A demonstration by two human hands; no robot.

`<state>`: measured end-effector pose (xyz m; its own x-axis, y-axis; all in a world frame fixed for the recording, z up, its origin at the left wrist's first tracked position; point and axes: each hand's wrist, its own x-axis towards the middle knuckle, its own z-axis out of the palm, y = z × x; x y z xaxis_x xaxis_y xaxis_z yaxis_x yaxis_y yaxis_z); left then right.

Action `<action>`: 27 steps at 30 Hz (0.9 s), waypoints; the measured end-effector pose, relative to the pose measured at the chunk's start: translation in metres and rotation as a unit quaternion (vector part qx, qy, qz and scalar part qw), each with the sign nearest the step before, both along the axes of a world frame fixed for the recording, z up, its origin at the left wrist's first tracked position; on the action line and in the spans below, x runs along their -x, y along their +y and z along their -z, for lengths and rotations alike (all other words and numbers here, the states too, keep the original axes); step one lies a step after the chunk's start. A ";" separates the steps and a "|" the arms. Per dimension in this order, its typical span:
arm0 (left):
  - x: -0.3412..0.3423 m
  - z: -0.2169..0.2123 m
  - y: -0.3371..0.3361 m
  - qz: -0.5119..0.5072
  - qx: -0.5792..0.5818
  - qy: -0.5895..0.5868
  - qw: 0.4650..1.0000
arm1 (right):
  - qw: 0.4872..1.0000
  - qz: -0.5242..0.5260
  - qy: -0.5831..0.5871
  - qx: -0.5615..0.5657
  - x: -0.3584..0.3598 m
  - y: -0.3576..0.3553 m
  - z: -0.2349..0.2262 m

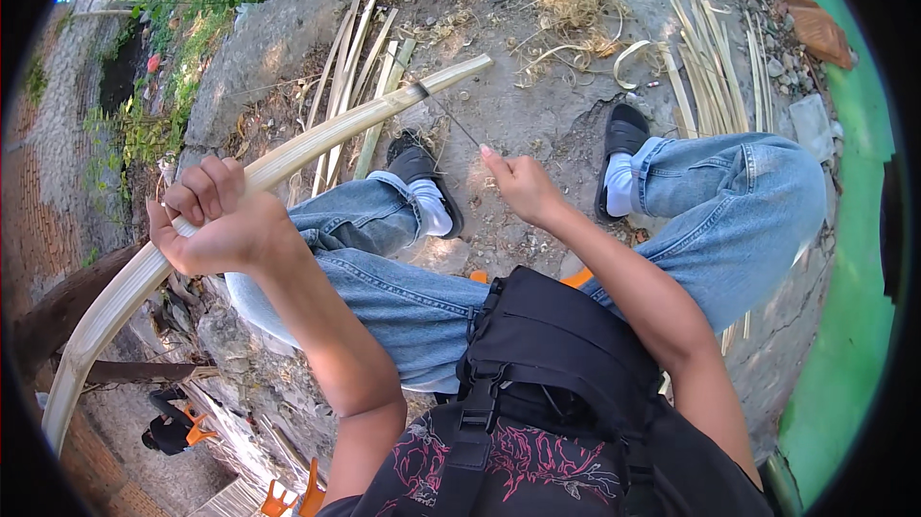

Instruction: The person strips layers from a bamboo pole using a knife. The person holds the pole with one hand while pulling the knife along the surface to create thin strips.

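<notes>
A long, pale split bamboo pole (326, 136) slants across the left half of the view, its far end above the ground between my feet. My left hand (223, 220) is wrapped around it below the middle. My right hand (523, 189) is closed near the far end, apart from the bamboo. From its fingertips a thin dark tool (455, 122) runs to a dark band on the bamboo. Whether this is a wire or a narrow blade seen edge-on, I cannot tell.
Pale bamboo strips (710, 76) lie at the far right, with more strips (350, 85) by my left foot. Curled shavings (578, 13) litter the ground. A green wall (844, 258) edges the right, rough stone (269, 52) the left. Another person (171, 429) is at lower left.
</notes>
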<state>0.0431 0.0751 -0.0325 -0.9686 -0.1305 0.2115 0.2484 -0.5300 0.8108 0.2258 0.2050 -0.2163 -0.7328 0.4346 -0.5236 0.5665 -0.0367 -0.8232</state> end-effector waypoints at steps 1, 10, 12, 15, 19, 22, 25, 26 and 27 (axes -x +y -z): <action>0.002 0.002 -0.001 0.001 0.022 -0.003 1.000 | 1.000 0.001 0.002 -0.003 0.001 -0.003 -0.001; -0.001 -0.004 0.003 -0.005 -0.012 -0.024 1.000 | 0.997 -0.008 -0.044 -0.066 0.002 0.014 0.030; 0.000 -0.005 0.002 -0.006 -0.011 -0.018 1.000 | 0.998 0.030 -0.045 -0.029 0.004 0.011 0.028; 0.000 -0.005 -0.001 -0.007 -0.007 -0.015 1.000 | 0.998 0.005 -0.056 -0.041 0.005 0.010 0.011; 0.001 -0.006 -0.005 -0.010 -0.019 -0.029 0.999 | 0.992 -0.097 -0.042 -0.063 0.003 0.006 -0.029; 0.000 -0.007 -0.004 -0.006 -0.024 -0.028 0.999 | 0.982 -0.112 -0.021 -0.152 -0.003 0.004 -0.016; -0.004 -0.013 0.001 0.001 -0.039 -0.023 0.999 | 0.986 -0.086 -0.035 -0.140 -0.009 0.009 0.013; -0.004 -0.013 0.000 0.002 -0.038 -0.023 0.999 | 0.986 -0.085 -0.035 -0.140 -0.008 0.009 0.016; -0.003 -0.013 -0.001 0.011 -0.037 -0.018 0.999 | 0.985 -0.059 -0.039 -0.159 -0.008 0.009 0.019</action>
<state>0.0457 0.0742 -0.0199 -0.9781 -0.1237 0.1671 0.2079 -0.5933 0.7777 0.2333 0.2142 -0.2353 -0.7508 0.5000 -0.4316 0.6135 0.2858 -0.7362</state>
